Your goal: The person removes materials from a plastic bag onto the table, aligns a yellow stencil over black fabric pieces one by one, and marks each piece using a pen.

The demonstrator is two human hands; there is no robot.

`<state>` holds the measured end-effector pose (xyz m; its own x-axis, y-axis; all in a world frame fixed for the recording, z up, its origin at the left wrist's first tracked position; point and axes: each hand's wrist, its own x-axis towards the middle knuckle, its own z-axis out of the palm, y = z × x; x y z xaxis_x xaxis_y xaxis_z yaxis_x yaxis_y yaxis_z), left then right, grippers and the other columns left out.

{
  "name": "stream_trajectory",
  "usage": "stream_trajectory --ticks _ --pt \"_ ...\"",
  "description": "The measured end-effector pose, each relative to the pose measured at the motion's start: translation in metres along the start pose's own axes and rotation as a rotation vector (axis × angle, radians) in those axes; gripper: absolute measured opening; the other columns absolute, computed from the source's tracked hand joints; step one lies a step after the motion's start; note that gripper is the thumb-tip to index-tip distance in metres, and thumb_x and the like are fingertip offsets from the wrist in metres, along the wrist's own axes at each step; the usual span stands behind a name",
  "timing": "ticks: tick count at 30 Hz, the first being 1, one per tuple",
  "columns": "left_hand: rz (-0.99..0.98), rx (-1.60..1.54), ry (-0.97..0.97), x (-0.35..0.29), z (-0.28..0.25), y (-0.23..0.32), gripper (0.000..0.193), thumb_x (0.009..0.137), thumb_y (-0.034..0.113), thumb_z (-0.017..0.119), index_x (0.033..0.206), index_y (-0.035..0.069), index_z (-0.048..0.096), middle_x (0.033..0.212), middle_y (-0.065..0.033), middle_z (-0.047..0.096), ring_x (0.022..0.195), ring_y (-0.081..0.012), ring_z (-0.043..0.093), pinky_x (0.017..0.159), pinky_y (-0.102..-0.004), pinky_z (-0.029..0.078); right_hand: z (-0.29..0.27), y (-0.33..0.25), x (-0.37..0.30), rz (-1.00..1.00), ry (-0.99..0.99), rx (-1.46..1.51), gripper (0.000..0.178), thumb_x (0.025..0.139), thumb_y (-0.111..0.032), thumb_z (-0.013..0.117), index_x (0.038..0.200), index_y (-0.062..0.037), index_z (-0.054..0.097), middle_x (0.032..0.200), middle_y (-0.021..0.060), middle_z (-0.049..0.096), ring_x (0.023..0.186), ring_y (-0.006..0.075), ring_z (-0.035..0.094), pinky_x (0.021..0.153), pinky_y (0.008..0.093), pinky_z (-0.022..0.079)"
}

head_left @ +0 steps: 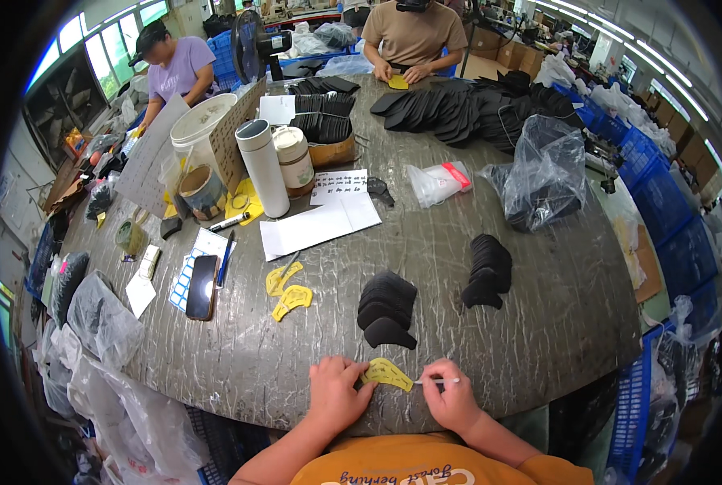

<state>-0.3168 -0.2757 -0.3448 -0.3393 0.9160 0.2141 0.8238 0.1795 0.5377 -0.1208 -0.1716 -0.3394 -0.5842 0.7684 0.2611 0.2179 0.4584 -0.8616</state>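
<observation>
Table [523,356]: dark, scuffed.
Yellow curved template [388,376]: near edge, between left hand [337,394] and right hand [451,398]; long axis sloping down rightward.
Left grip: nearer, pinching its left end.
Right grip: pinching slim white stick [446,381], tip at right end.

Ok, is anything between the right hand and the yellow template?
Only the slim white pen-like tool held by the right hand, its tip by the right end of the yellow template; nothing else visible stands between them.
</observation>
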Motion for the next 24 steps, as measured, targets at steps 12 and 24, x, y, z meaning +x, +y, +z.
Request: stream_trajectory --ticks 12,24 --pt "0.182 -0.496 -0.100 -0.020 -0.004 -0.026 0.024 0.068 0.004 0.080 0.076 0.011 0.059 0.089 -0.0012 0.071 0.088 -0.0236 0.063 0.084 -0.0377 0.042 0.008 -0.008 0.034 0.150 -0.485 -0.386 0.036 0.079 -0.024 0.075 0.106 -0.0032 0.063 0.102 0.0149 0.063 0.087 0.0341 0.065 0.077 0.0413 0.054" --pt "-0.315 -1.040 -0.049 -0.032 -0.001 -0.034 0.016 0.081 -0.004 0.075 0.088 0.003 0.062 0.090 -0.0060 0.069 0.086 -0.0141 0.064 0.079 -0.0278 0.051 -0.072 0.001 0.048 0.023 0.096 -0.627 0.036 0.069 -0.014 0.082 0.100 -0.0054 0.067 0.095 0.0114 0.063 0.085 0.0298 0.064 0.074 0.0386 0.052"
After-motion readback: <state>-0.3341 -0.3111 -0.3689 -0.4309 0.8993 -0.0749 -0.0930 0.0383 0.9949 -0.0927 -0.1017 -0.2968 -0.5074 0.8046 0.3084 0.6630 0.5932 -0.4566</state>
